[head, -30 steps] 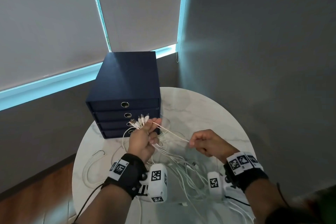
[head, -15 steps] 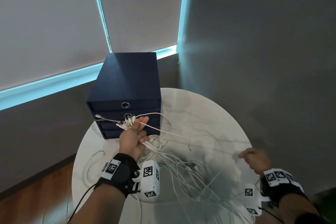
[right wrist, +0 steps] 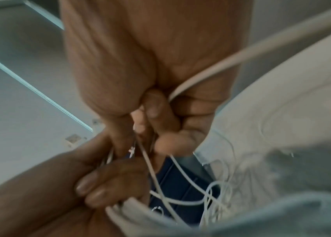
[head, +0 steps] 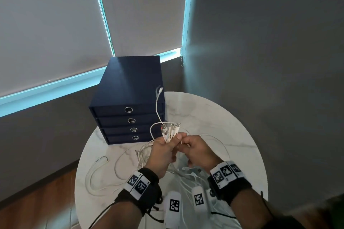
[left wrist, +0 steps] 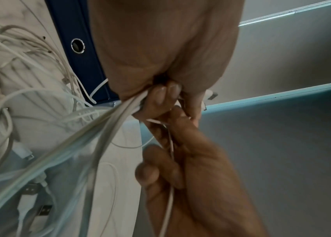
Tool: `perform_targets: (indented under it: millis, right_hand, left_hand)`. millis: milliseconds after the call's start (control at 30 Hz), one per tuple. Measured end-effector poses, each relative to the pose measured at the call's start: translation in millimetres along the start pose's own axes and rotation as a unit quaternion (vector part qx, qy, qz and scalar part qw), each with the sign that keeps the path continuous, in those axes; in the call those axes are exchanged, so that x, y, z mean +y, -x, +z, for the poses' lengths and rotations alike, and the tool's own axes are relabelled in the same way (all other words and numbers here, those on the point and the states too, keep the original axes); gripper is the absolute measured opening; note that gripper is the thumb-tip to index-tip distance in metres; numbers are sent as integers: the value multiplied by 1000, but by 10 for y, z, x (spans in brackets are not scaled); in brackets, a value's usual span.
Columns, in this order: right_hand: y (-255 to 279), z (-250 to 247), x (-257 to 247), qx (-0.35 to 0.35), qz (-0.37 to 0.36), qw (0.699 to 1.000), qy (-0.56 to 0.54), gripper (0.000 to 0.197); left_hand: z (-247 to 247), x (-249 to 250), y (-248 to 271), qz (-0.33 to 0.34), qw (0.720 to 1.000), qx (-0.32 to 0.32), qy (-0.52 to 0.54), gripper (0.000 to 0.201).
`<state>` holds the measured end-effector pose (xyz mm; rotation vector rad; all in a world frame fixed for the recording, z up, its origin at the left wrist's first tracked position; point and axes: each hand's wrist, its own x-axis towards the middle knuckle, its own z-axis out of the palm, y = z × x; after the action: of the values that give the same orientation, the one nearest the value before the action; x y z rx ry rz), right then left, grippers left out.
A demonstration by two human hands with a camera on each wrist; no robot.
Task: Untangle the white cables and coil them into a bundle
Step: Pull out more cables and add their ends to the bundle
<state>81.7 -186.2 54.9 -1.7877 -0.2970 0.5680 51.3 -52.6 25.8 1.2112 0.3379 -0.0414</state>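
My left hand (head: pixel 163 149) is raised over the table and grips a bunch of white cables (left wrist: pixel 107 121) just below their plugs (head: pixel 170 130), which fan out above the fist. One cable end (head: pixel 159 90) arcs up in front of the drawer box. My right hand (head: pixel 193 149) is right beside the left, fingers curled, pinching a single white cable (right wrist: pixel 211 67) against the bunch. In the left wrist view that cable (left wrist: pixel 169 200) runs down through the right fist. The remaining cables (head: pixel 186 174) hang down in a loose tangle onto the table.
A dark blue box with several drawers (head: pixel 128 113) stands at the back of the round white marble table (head: pixel 223 126). More white cable loops (head: pixel 104 176) lie at the table's left. Grey walls and window blinds surround the table closely; wooden floor (head: pixel 37 201) shows to the left.
My right hand, which had pulled one cable far out to the right, has come back in beside the left hand. The left hand has shifted right, and a cable end has swung up.
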Motion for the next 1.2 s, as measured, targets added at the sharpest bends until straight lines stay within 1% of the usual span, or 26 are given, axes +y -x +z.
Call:
perform_targets:
  millis: [100,167,200,267,333,367,433,600,733,833,900,967,1033,1100,1133,1200]
  right_hand:
    - [-24,61,21,25,-39,999,-18,23]
    - [-35,31,64,33,-63,997,9,28]
    - [-33,-3,92,26,-68,997,33,31]
    - [-13,-99,155,-11,-49,996,73,34]
    - [32,-222,213,-52,-23,996,75,35]
    - [60,-295,243,-59,-13,996,72,36]
    - [113,-454,301,-56,12,996,64,37]
    - [237,-875,406,-35,105,991,72,35]
    - [275,-1130,360,14,119,991,67,32]
    - [221,-1258,298,84,105,988,71,32]
    - [182,-1301,231,140,78,983,93,32]
    - [143,-1319,155,186,36,975,113,30]
    - [95,-1332,68,236,-15,965,112,29]
    - [49,-1333,-54,281,-56,953,101,29]
    - [33,-1324,-126,290,-70,950,91,28]
    - [12,-1292,-281,282,-90,952,73,26]
  left_hand:
    - [-35,34,2,-26,998,-2,49,26]
    - [-104,63,-23,-46,995,10,93,29]
    - [-142,79,-45,-56,991,21,117,29]
    - [-221,119,-105,-79,980,50,175,22]
    - [-301,163,-171,-94,965,81,233,15]
    - [-344,188,-198,-94,960,92,248,15]
    - [-425,219,-245,-91,956,104,258,19]
    - [-537,163,-317,-97,951,123,265,21]
    - [-528,96,-325,-101,957,121,244,19]
    - [-466,65,-279,-104,965,111,214,21]
    - [-419,33,-251,-110,968,99,200,23]
    - [-395,-11,-229,-119,973,85,179,24]
    - [-388,-60,-201,-137,977,74,145,24]
    - [-393,-110,-170,-158,979,76,105,20]
    - [-400,-135,-156,-164,979,81,90,18]
    - [-421,-172,-144,-170,977,96,82,16]
